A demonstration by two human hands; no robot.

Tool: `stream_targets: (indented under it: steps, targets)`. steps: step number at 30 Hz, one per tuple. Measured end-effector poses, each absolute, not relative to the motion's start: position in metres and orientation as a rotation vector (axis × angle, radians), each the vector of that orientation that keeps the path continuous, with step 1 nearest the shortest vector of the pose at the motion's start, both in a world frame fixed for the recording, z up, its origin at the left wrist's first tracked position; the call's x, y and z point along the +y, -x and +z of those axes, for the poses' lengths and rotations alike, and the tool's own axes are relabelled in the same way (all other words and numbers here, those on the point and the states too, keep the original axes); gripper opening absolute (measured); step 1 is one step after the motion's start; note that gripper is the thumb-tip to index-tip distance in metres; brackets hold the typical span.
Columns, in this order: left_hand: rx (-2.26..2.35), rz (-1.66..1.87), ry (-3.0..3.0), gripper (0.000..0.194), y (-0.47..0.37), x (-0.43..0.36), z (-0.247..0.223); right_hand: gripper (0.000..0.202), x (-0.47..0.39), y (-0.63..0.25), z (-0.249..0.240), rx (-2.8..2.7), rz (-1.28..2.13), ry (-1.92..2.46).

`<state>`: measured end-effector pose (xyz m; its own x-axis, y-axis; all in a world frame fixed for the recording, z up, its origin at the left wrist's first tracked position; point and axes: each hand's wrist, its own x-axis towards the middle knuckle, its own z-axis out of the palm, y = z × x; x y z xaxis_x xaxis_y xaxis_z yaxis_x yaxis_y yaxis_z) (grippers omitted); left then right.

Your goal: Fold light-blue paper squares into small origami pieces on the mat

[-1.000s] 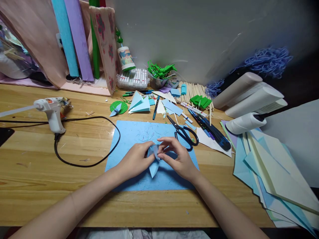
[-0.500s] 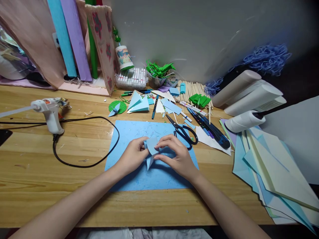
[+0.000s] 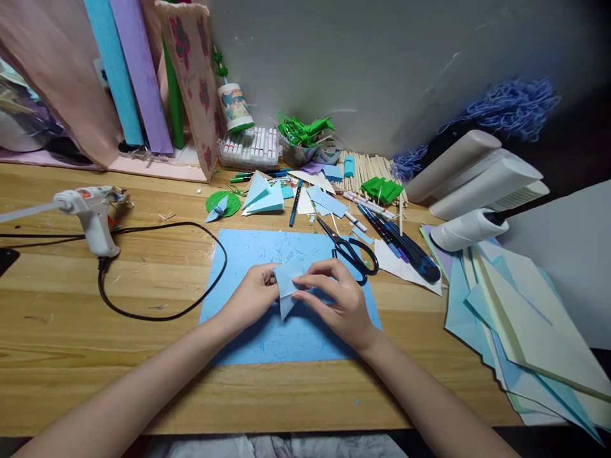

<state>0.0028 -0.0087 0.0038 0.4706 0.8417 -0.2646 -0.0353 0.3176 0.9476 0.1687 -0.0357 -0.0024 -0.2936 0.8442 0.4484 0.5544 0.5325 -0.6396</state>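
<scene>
The front edge of the wooden table [image 3: 286,401] runs along the bottom, and a wide strip of wood shows between it and the blue mat [image 3: 248,343]. A folded blue paper [image 3: 289,277] is up over the middle of the mat, with a sharp point facing down. The left hand [image 3: 255,292] pinches its left side. The right hand [image 3: 341,298] has its thumb and fingertips on the paper's right side with a narrow gap between them; whether they squeeze it, one cannot tell.

To the right, a stack of paper [image 3: 548,324] lies at the table's edge, and one corner seems to poke out past it. To the left, a black cord [image 3: 143,316] loops just over the mat's corner and leads to a white glue gun [image 3: 93,222]. More wood shows inside the loop.

Black scissors [image 3: 351,253] lie across the mat's top right edge. Beside them is a dark cutter [image 3: 415,254]. A green circle [image 3: 233,201] with a little blue folded shape [image 3: 218,208] on it sits past the mat's top left.

Farther back are a box of markers [image 3: 252,149] and a picture cup [image 3: 236,107]. Any words on the cup are too small to read. Blue yarn [image 3: 513,111] is bunched up at the far right.
</scene>
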Motion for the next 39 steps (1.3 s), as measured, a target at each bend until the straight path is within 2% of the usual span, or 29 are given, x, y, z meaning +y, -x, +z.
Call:
stream_targets:
  steps: [3,5,10,15,27,35,39]
  targets:
    - [0.909,0.692,-1.078,0.016,-0.004,-0.009,0.003,0.023,-0.037,-0.169,-0.001,-2.079,0.340,1.082]
    - [0.897,0.688,-1.071,0.016,-0.005,-0.010,0.003,0.033,-0.038,-0.168,0.000,-2.116,0.314,1.057]
    - [0.936,0.727,-1.112,0.015,-0.007,-0.013,0.003,0.065,-0.040,-0.163,0.001,-2.121,0.493,1.124]
    - [0.951,0.719,-1.159,0.016,-0.006,-0.013,0.004,0.076,-0.038,-0.165,0.000,-2.124,0.633,1.087]
    - [0.970,0.727,-1.242,0.021,-0.007,-0.018,-0.001,0.037,-0.038,-0.164,-0.002,-1.873,0.700,1.114]
    - [1.002,0.754,-1.362,0.017,-0.006,-0.015,0.000,0.011,-0.036,-0.161,-0.001,-1.617,0.969,1.147]
    - [0.969,0.746,-1.372,0.021,-0.004,-0.014,0.001,0.001,-0.033,-0.162,-0.003,-1.584,1.012,1.138]
